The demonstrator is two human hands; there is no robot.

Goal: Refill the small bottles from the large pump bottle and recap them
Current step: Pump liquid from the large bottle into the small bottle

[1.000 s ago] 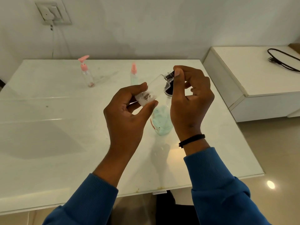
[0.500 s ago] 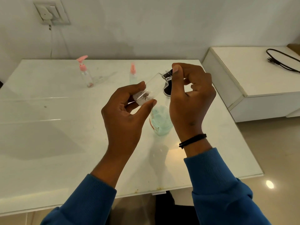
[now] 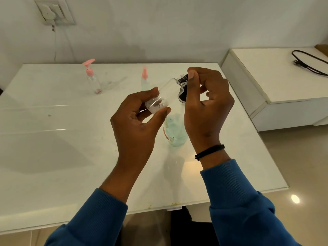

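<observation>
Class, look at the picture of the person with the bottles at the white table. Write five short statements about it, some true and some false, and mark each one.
1. The left hand grips the base of a small clear bottle. True.
2. The small clear bottle stands upright on the table. False: it is held tilted in the air.
3. The right hand pinches the dark cap at the small bottle's neck. True.
4. Two pink-topped bottles, a pump bottle and a spray bottle, stand at the far side of the table. True.
5. The large bottle holds red liquid. False: its contents look pale blue-green.
</observation>
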